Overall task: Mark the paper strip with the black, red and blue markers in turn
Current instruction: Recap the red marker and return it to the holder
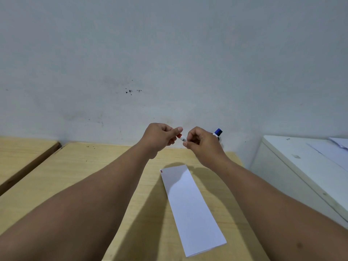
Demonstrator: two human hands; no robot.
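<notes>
Both my hands are raised over the far part of the wooden table (94,176), gripping one red marker (182,137) between them. My left hand (160,138) pinches its red cap end; my right hand (202,143) holds the white barrel. A blue marker (218,132) stands behind my right hand, partly hidden by it. The white paper strip (190,208) lies flat on the table below my hands, with a small red mark (161,171) at its far left corner. No black marker is in view.
A grey wall (169,63) rises right behind the table. A second wooden table (22,153) stands to the left across a narrow gap. A white cabinet (301,166) with papers on top stands to the right.
</notes>
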